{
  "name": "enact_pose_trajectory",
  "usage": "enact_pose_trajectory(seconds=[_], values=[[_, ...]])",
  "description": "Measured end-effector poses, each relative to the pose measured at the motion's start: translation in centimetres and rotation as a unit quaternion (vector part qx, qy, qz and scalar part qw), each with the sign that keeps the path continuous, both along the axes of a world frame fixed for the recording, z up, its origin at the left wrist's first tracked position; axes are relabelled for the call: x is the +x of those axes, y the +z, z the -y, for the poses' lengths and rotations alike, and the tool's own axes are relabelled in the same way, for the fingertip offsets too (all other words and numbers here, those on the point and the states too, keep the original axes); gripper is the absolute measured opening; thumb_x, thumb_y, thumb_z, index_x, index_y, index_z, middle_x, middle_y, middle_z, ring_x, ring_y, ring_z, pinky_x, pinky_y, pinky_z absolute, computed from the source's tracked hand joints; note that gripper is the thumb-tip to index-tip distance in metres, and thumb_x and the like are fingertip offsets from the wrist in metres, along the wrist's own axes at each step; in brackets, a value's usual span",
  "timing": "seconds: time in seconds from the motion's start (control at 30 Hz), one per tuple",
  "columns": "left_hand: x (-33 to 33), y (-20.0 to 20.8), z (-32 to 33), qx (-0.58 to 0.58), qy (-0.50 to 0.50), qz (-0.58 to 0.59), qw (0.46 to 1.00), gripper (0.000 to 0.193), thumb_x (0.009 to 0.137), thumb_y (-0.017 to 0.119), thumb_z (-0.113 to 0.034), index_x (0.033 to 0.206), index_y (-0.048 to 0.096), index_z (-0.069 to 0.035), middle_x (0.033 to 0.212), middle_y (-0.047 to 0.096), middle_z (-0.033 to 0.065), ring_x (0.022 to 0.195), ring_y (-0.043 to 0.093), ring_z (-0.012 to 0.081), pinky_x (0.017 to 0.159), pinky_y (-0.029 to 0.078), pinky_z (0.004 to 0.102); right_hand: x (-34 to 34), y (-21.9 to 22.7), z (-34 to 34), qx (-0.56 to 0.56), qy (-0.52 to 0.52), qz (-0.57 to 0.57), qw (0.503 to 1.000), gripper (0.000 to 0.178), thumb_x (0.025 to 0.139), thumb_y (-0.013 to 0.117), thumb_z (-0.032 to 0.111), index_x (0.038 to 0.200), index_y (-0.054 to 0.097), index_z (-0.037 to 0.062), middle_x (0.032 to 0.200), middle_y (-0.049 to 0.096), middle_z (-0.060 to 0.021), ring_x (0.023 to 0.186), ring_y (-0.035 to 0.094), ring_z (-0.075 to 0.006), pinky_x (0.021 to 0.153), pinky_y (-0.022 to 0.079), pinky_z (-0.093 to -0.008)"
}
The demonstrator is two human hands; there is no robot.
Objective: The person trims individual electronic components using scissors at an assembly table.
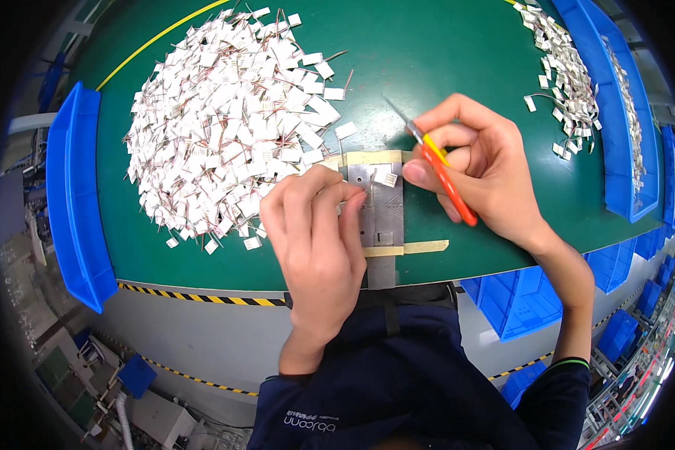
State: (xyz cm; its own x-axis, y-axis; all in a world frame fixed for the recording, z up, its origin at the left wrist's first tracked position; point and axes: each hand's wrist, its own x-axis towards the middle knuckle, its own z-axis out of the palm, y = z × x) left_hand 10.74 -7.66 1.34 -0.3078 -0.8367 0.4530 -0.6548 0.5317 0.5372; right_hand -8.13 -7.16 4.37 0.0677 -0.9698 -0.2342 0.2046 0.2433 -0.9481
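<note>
On the surface (465, 67), a metal plate (390, 214) is lying before me. A connector pile (217, 112) is sitting left of it; a second pile (568, 82) is lying far right, beside a bin (616, 184). I am holding my left hand (315, 221) at the plate's left edge and my right hand (493, 165) to its right.

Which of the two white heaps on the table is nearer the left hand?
The large heap, on the left, right beside the left hand; the smaller heap lies far right, alongside a blue bin.
</note>
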Motion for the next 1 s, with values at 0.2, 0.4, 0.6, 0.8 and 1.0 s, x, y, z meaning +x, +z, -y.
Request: enact_pose_trajectory(seconds=[0.2,0.4,0.6,0.8,1.0], values=[[0.3,1.5,-0.3,-0.028,-0.045,-0.007,0.999,0.018,0.071,0.073,0.001,0.086,0.064,-0.002,0.099,0.058,0.0059,0.091,0.050,0.0282,0.080,0.040,0.0360,0.5,-0.1,-0.1,0.028,0.033,-0.053,0.998,0.034,0.081,0.069,-0.007,0.110,0.052,-0.0028,0.088,0.068,-0.0101,0.065,0.062,-0.0051,0.053,0.045,-0.0153],[0.3,1.5,0.0,0.020,-0.070,-0.084,0.994,0.024,0.067,0.076,0.000,0.088,0.065,-0.002,0.102,0.062,0.0083,0.092,0.056,0.0285,0.081,0.043,0.0368,0.1,-0.2,0.0,0.020,0.041,-0.016,0.999,0.036,0.078,0.072,-0.007,0.108,0.052,-0.0022,0.085,0.068,-0.0095,0.069,0.063,-0.0052,0.057,0.046,-0.0151],[0.3,1.1,0.6,0.039,-0.123,-0.139,0.982,0.024,0.064,0.076,0.004,0.086,0.066,0.000,0.087,0.066,0.0078,0.079,0.061,0.0253,0.073,0.046,0.0342,0.4,-0.5,0.0,0.039,0.042,0.021,0.998,0.036,0.079,0.073,-0.005,0.108,0.051,-0.0013,0.081,0.067,-0.0086,0.061,0.060,-0.0032,0.050,0.041,-0.0148],[0.3,0.2,1.1,-0.009,-0.131,-0.155,0.979,0.020,0.063,0.076,0.006,0.079,0.066,0.001,0.077,0.066,0.0072,0.070,0.061,0.0236,0.064,0.046,0.0315,0.3,0.1,0.2,0.070,0.059,0.027,0.995,0.035,0.080,0.072,-0.004,0.108,0.051,-0.0010,0.082,0.068,-0.0092,0.051,0.053,-0.0015,0.041,0.034,-0.0153],[0.5,0.4,0.9,-0.036,-0.122,-0.138,0.982,0.020,0.063,0.076,0.007,0.079,0.066,0.000,0.073,0.065,0.0067,0.064,0.061,0.0230,0.060,0.047,0.0306,0.5,-0.1,0.0,0.068,0.064,0.043,0.995,0.034,0.080,0.071,-0.003,0.107,0.051,-0.0006,0.081,0.068,-0.0095,0.046,0.049,-0.0013,0.038,0.032,-0.0155]])
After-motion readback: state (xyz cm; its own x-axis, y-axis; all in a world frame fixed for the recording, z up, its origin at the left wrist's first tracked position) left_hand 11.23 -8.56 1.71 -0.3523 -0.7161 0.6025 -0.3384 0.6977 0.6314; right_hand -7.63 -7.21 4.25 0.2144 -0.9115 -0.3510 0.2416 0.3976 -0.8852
